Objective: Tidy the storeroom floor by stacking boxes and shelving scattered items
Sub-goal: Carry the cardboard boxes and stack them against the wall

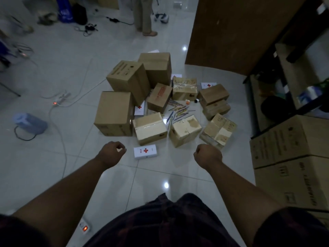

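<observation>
Hands: L (111, 154) & R (207, 155) fisted, empty | first-aid box (145, 151) btwn | cartons (150, 128) beyond

Both bare forearms reach forward and down from dark plaid short sleeves, spread apart at about the same height. The left hand (112, 152) is loosely curled with its fingers bent inward, holding nothing. The right hand (207, 154) is closed into an empty fist, knuckles forward.

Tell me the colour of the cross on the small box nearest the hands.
Red, on a white box, clearest in the head view.
</observation>
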### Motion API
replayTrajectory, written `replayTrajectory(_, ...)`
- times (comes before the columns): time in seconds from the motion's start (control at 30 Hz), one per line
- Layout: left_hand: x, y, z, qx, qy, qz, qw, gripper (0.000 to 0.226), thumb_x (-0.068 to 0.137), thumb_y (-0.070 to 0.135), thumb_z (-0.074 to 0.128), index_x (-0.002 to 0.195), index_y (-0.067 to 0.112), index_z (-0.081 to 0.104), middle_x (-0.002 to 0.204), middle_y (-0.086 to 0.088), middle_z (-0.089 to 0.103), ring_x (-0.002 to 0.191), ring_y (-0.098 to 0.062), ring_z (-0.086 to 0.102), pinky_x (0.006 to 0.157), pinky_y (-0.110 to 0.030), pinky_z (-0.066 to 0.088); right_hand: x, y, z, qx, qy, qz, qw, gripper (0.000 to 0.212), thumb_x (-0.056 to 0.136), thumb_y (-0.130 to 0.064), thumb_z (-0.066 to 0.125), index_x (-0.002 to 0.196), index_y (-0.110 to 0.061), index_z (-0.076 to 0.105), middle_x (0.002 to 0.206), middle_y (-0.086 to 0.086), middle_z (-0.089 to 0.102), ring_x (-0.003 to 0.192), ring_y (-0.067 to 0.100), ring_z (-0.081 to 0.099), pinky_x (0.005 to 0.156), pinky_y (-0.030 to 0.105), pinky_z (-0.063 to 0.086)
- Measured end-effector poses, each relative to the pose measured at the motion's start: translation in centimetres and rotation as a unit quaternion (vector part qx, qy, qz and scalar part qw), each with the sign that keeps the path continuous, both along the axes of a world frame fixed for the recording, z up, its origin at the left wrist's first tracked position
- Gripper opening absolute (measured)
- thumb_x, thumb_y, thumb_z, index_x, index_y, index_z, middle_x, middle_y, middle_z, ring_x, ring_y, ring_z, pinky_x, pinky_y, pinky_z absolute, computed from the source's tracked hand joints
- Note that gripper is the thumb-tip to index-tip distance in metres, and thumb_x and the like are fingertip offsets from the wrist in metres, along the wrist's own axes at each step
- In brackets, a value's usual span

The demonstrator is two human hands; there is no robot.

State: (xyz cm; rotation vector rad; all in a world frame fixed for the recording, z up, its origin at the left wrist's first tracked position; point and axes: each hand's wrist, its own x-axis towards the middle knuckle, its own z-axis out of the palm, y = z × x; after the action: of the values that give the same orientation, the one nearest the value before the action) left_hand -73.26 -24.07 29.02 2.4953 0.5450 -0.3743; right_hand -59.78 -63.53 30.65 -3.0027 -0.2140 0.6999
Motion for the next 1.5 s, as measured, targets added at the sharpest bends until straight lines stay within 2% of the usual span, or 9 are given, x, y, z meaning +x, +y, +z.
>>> replayTrajectory(0.1,2.4,3.0,0.0,-0.006,-0.007,0.021,1.000,0.027,0.094,0.040,0.068,0.110,0.018,0.074,0.112,-0.004,0.070,0.103,-0.021,0.064,0.091,-0.036,0.050,2.1,3.0,-0.6,-0.002,0.017,-0.012,1.000,0.024,0.096,-0.041,0.052,0.107,-0.027,0.068,0.112,-0.001,0.069,0.104,0.022,0.065,0.078,0.031,0.045)
replayTrajectory(0.2,5.8,5.6,-0.3,-0.018,-0.024,0.033,0.999,0.025,0.095,0.037,0.069,0.107,0.015,0.074,0.110,-0.004,0.070,0.105,-0.023,0.064,0.090,-0.034,0.048,5.1,5.6,-1.5,-0.011,0.018,-0.026,0.999,0.026,0.096,-0.044,0.050,0.108,-0.028,0.067,0.114,-0.001,0.069,0.106,0.022,0.064,0.099,0.039,0.047)
replayTrajectory(0.3,9.9,8.3,-0.6,-0.037,-0.035,0.029,0.998,0.021,0.095,0.029,0.069,0.105,0.011,0.075,0.106,-0.004,0.071,0.101,-0.018,0.064,0.084,-0.029,0.043,9.4,8.4,-2.4,-0.014,0.011,-0.035,0.999,0.031,0.094,-0.044,0.052,0.113,-0.026,0.069,0.121,0.003,0.069,0.114,0.027,0.064,0.093,0.037,0.051)
replayTrajectory(0.47,16.9,14.7,-0.8,-0.029,-0.011,0.037,0.999,0.019,0.094,0.036,0.067,0.105,0.022,0.073,0.108,-0.005,0.063,0.097,-0.021,0.060,0.084,-0.031,0.044,18.1,14.4,-3.6,-0.011,0.034,-0.060,0.998,0.037,0.093,-0.046,0.052,0.121,-0.025,0.065,0.132,0.006,0.063,0.121,0.030,0.060,0.094,0.037,0.047)
replayTrajectory(0.77,27.7,26.2,0.2,0.011,0.002,0.003,1.000,0.034,0.095,0.043,0.066,0.117,0.017,0.071,0.118,-0.009,0.067,0.105,-0.024,0.062,0.091,-0.037,0.049,28.4,26.7,-1.3,0.065,0.034,-0.104,0.992,0.035,0.092,-0.050,0.054,0.113,-0.026,0.068,0.121,0.005,0.069,0.112,0.031,0.064,0.091,0.039,0.054)
replayTrajectory(1.03,38.5,38.2,-3.0,0.008,0.023,-0.081,0.996,0.047,0.091,0.047,0.070,0.127,0.018,0.063,0.127,-0.017,0.058,0.118,-0.034,0.055,0.102,-0.044,0.045,29.5,36.1,-3.3,0.147,0.056,-0.235,0.959,0.043,0.092,-0.052,0.059,0.127,-0.029,0.061,0.115,0.005,0.071,0.110,0.030,0.065,0.090,0.038,0.055)
replayTrajectory(1.2,44.8,46.9,-5.0,-0.013,0.055,-0.189,0.980,0.044,0.093,0.045,0.068,0.127,0.017,0.062,0.123,-0.015,0.060,0.110,-0.029,0.059,0.098,-0.040,0.048,27.4,44.2,-5.1,0.146,0.048,-0.347,0.925,0.041,0.093,-0.048,0.061,0.126,-0.024,0.063,0.117,0.006,0.070,0.114,0.032,0.063,0.095,0.041,0.053)
replayTrajectory(1.33,47.9,53.2,-5.2,-0.033,0.092,-0.247,0.964,0.041,0.096,0.042,0.065,0.128,0.016,0.063,0.123,-0.013,0.060,0.110,-0.027,0.059,0.098,-0.037,0.047,24.4,51.5,-6.2,0.171,0.039,-0.449,0.876,0.037,0.088,-0.047,0.063,0.118,-0.026,0.063,0.099,0.004,0.072,0.106,0.027,0.066,0.092,0.039,0.053)
replayTrajectory(1.5,48.8,59.1,-5.2,-0.061,0.112,-0.222,0.967,0.040,0.097,0.037,0.066,0.125,0.010,0.064,0.126,-0.017,0.061,0.116,-0.029,0.059,0.095,-0.035,0.043,21.4,59.3,-6.9,0.164,0.070,-0.460,0.870,0.034,0.088,-0.049,0.055,0.117,-0.032,0.058,0.079,-0.002,0.072,0.097,0.021,0.067,0.086,0.036,0.054)
